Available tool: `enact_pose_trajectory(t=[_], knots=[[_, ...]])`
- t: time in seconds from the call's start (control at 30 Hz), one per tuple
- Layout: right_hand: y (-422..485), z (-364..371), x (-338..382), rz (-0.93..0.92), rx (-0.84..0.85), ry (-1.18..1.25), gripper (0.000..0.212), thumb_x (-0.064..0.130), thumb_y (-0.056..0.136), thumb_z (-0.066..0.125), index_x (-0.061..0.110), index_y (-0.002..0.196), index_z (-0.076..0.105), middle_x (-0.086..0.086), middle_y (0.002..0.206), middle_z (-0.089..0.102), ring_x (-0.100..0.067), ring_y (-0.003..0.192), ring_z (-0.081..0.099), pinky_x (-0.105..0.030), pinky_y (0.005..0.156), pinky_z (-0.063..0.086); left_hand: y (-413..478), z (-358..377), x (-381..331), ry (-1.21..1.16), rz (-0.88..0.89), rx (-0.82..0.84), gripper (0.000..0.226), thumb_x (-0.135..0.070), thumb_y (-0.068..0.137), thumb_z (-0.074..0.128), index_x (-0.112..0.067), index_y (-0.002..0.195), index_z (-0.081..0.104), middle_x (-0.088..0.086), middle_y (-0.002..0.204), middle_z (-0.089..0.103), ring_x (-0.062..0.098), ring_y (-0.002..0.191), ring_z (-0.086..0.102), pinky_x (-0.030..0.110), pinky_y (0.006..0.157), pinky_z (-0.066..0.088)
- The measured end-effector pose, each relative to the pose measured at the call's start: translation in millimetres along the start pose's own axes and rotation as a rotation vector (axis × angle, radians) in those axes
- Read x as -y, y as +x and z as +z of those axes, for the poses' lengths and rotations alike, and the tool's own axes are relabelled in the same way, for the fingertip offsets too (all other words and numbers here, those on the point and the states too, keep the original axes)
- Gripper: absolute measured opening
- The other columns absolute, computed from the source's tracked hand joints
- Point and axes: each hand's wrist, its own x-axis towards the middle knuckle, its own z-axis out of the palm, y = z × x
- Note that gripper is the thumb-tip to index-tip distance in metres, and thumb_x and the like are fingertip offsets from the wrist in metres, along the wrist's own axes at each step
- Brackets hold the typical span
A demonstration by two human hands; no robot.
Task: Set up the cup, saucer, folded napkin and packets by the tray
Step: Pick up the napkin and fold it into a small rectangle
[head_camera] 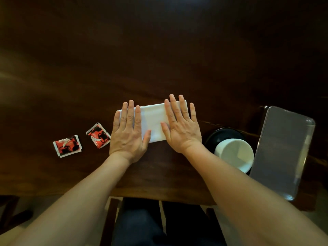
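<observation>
Both palms flat, fingers spread, pressing napkin (154,121) onto table (159,50): left hand (128,132) on its left end, right hand (181,128) on its right end. Long axis running hand to hand. Cup (235,155) on saucer (221,134) just right of right hand, tray (284,151) beyond; packets (83,139) left of left hand.

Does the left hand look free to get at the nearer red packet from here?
Probably yes: the left hand lies flat on the napkin, holding nothing, and the nearer red packet sits just beside it with bare table between.
</observation>
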Motion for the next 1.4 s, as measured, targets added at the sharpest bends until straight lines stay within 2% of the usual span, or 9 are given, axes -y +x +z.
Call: enact_pose_trajectory(t=[0.17,0.37,0.43,0.53,0.67,0.77,0.9,1.1,1.4], knots=[[-1,-3,2,0.025,0.026,-0.032,0.068,0.052,0.102,0.011,0.02,0.157,-0.013,-0.002,0.168,-0.014,-0.025,0.153,-0.019,-0.05,0.123,-0.008,0,-1,0,0.011,0.002,0.02,0.082,-0.053,0.098,0.025,-0.001,0.157,0.004,0.023,0.166,0.002,0.035,0.155,-0.002,0.048,0.125,-0.003],[-5,-36,8,0.047,0.158,-0.053,0.072,0.059,0.101,0.011,0.022,0.154,-0.022,-0.001,0.166,-0.022,-0.024,0.151,-0.022,-0.052,0.123,-0.005,1,-31,-4,-0.029,-0.007,0.238,0.081,-0.054,0.102,0.019,-0.005,0.156,-0.016,0.018,0.165,-0.021,0.032,0.152,-0.023,0.05,0.123,-0.01],[-21,-47,23,0.131,0.104,0.043,0.076,0.054,0.102,0.025,0.018,0.156,-0.015,-0.004,0.168,-0.012,-0.025,0.154,-0.013,-0.049,0.125,-0.001,3,-49,-4,-0.036,0.005,0.282,0.082,-0.053,0.102,0.029,-0.005,0.158,-0.006,0.018,0.167,-0.01,0.035,0.154,-0.011,0.053,0.123,-0.003],[-58,-44,66,0.429,-0.096,0.33,0.075,0.038,0.099,0.049,0.011,0.158,0.01,-0.011,0.165,0.017,-0.029,0.152,0.017,-0.046,0.123,0.021,13,-72,4,-0.118,0.019,0.219,0.074,-0.043,0.097,0.052,-0.008,0.156,0.023,0.018,0.162,0.023,0.039,0.147,0.023,0.052,0.118,0.021],[-89,-25,121,0.858,-0.186,0.775,0.066,0.032,0.1,0.052,0.017,0.157,0.022,-0.005,0.157,0.032,-0.024,0.142,0.031,-0.036,0.11,0.039,28,-85,28,-0.259,0.001,0.186,0.049,-0.027,0.097,0.055,-0.007,0.14,0.046,0.019,0.141,0.046,0.038,0.126,0.043,0.047,0.101,0.042],[-91,-19,140,0.961,-0.183,0.975,0.063,0.029,0.1,0.053,0.017,0.156,0.026,-0.004,0.155,0.031,-0.022,0.139,0.037,-0.033,0.106,0.043,26,-88,40,-0.292,0.009,0.267,0.029,-0.026,0.098,0.052,-0.008,0.119,0.059,0.015,0.118,0.06,0.03,0.105,0.055,0.04,0.084,0.047],[-87,-28,142,1.043,-0.27,1.03,0.049,0.024,0.099,0.056,0.017,0.145,0.041,-0.005,0.138,0.045,-0.011,0.106,0.05,-0.022,0.079,0.046,13,-84,43,-0.264,0.011,0.49,0.027,-0.041,0.095,0.06,-0.015,0.093,0.068,0.007,0.093,0.072,0.023,0.081,0.065,0.039,0.074,0.057],[-68,-31,116,1.175,-0.293,1.05,0.053,0.025,0.097,0.059,0.014,0.146,0.043,-0.009,0.131,0.058,-0.025,0.116,0.058,-0.036,0.089,0.051,13,-78,30,-0.49,-0.004,0.34,0.05,-0.033,0.089,0.074,-0.01,0.131,0.062,0.007,0.116,0.071,0.024,0.109,0.065,0.034,0.088,0.05],[-61,-35,115,1.08,-0.222,1.212,0.072,0.006,0.089,0.068,0.027,0.149,0.034,-0.007,0.131,0.056,-0.026,0.117,0.059,-0.047,0.094,0.055,21,-70,23,-0.573,0.132,0.309,0.068,-0.01,0.082,0.08,-0.02,0.142,0.05,0.008,0.127,0.057,0.02,0.101,0.061,0.031,0.079,0.054]])
